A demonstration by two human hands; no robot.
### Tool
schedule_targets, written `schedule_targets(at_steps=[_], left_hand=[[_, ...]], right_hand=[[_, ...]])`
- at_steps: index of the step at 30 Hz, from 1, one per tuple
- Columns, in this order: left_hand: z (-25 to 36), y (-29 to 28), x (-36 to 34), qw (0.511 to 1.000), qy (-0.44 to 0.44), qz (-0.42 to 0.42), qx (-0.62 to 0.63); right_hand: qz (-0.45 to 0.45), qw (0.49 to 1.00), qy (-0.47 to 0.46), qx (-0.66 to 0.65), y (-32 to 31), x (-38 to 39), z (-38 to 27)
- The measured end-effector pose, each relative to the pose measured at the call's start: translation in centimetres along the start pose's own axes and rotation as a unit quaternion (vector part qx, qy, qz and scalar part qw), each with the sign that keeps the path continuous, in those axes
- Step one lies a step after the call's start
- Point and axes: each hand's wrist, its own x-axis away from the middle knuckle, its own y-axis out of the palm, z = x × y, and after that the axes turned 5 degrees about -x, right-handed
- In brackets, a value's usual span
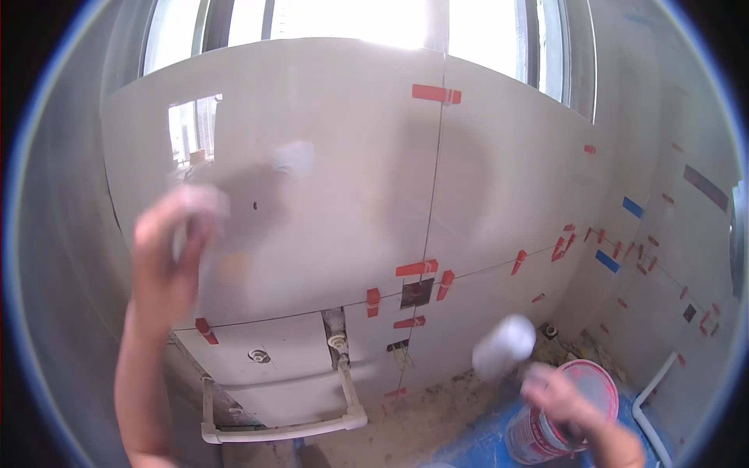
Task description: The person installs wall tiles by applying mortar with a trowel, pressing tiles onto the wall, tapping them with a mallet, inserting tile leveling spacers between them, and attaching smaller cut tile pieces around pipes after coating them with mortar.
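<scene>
My left hand [165, 261] is raised at the left in front of a large pale wall tile [335, 148]. Its fingers are curled in toward the thumb, and blur hides whatever they may hold. Low on the right, my right hand [558, 398] is closed round a mallet with a white, rounded head [505, 347]. The mallet is smeared by motion, and its handle is mostly hidden. Just beyond that hand stands a pinkish-white bucket [597, 382]. Red tile-levelling wedges [417, 268] sit along the joints between the tiles.
Bright windows [351, 19] run above the tiles. A white pipe frame [285, 431] juts from the wall at lower left. Blue sheeting [484, 437] lies under the bucket, and a bent white pipe [651, 417] stands by the right wall. A square cut-out [417, 292] interrupts the tile joint.
</scene>
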Motion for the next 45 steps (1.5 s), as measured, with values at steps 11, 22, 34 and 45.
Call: schedule_targets(at_steps=[11, 22, 34, 45], left_hand=[[-10.4, 2.1, -15.1, 0.828, -0.018, 0.181, -0.53], [-9.6, 3.7, -15.5, 0.847, -0.019, 0.229, -0.48], [-9.6, 3.4, -15.3, 0.842, 0.003, 0.239, -0.484], [-9.1, 3.7, -15.2, 0.838, -0.009, 0.246, -0.488]], right_hand=[[0.406, 0.809, -0.354, 0.235, -18.2, -13.0, -36.4], [0.425, 0.782, -0.298, 0.345, -20.6, -19.4, -42.6], [0.427, 0.778, -0.278, 0.367, -20.5, -20.1, -43.2], [0.428, 0.78, -0.276, 0.365, -21.2, -20.0, -43.0]])
